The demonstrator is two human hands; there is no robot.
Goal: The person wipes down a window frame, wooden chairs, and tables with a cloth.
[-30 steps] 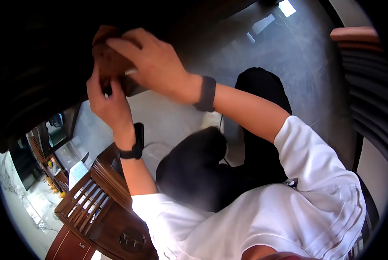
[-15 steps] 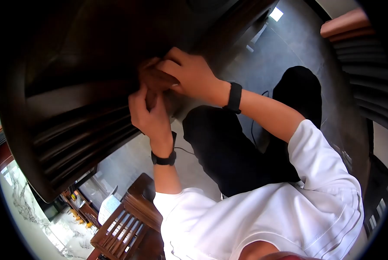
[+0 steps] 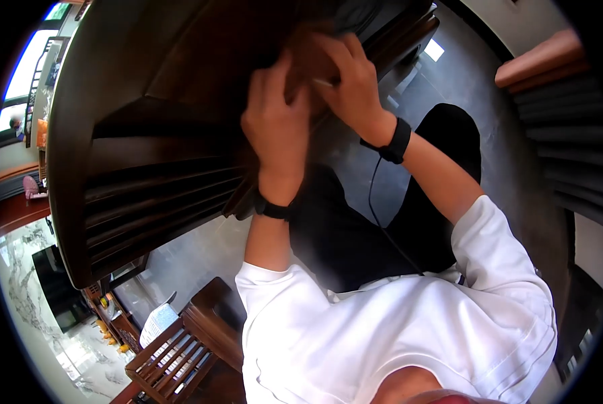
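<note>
My left hand (image 3: 274,124) is raised at the dark wooden furniture, its fingers bent and blurred by motion. Beside it, my right hand (image 3: 359,84) has its thumb and fingers curled in around a reddish-brown thing (image 3: 315,57). That thing lies between both hands, and its kind is too dark and smeared to make out. Behind the hands rises a dark wooden piece of furniture (image 3: 200,101) with a broad panel and slats along its lower side. Each wrist wears a black band.
A thin black cable (image 3: 371,192) hangs from near my right wrist past my knees. A slatted wooden seat (image 3: 173,350) stands at lower left, with a dark screen (image 3: 59,286) beyond it. Dark pleated fabric (image 3: 564,128) hangs at right above the grey floor (image 3: 503,168).
Both hands have moved up and to the right in view, along with the brown thing between them. The view has shifted, showing more of the wooden furniture and windows at left.
</note>
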